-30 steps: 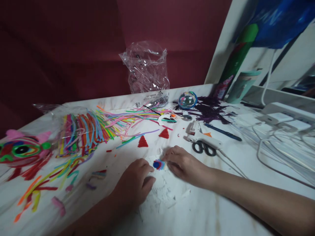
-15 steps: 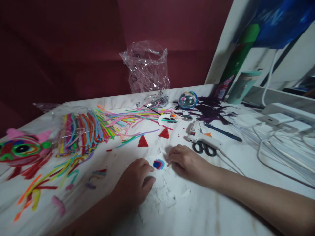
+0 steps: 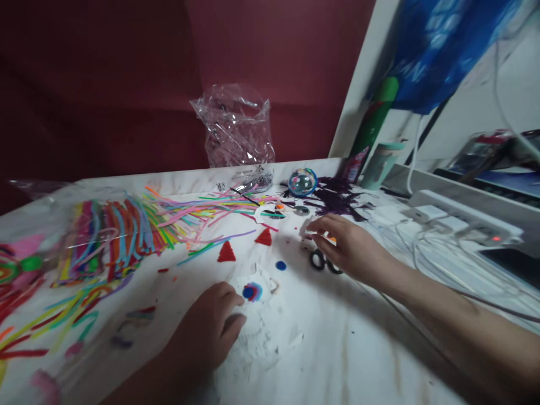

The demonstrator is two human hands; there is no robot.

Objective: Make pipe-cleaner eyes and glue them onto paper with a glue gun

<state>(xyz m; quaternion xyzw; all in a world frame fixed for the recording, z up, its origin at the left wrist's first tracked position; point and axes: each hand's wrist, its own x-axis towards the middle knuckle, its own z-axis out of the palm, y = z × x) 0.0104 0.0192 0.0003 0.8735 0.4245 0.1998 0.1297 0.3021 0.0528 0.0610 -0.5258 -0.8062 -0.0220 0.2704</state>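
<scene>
Marbled counter (image 3: 324, 349) bears the blue-centred disc (image 3: 252, 292) beside the left hand (image 3: 211, 320), whose grip is loosely parted. The right hand (image 3: 343, 244) arches over half-hidden scissors (image 3: 324, 262); whether it grips anything, I cannot tell. A pink figure (image 3: 25, 277) is cut off.

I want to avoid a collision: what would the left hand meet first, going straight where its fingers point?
Probably the small multicoloured piece just ahead of the left hand; whether the two touch is unclear.
</scene>
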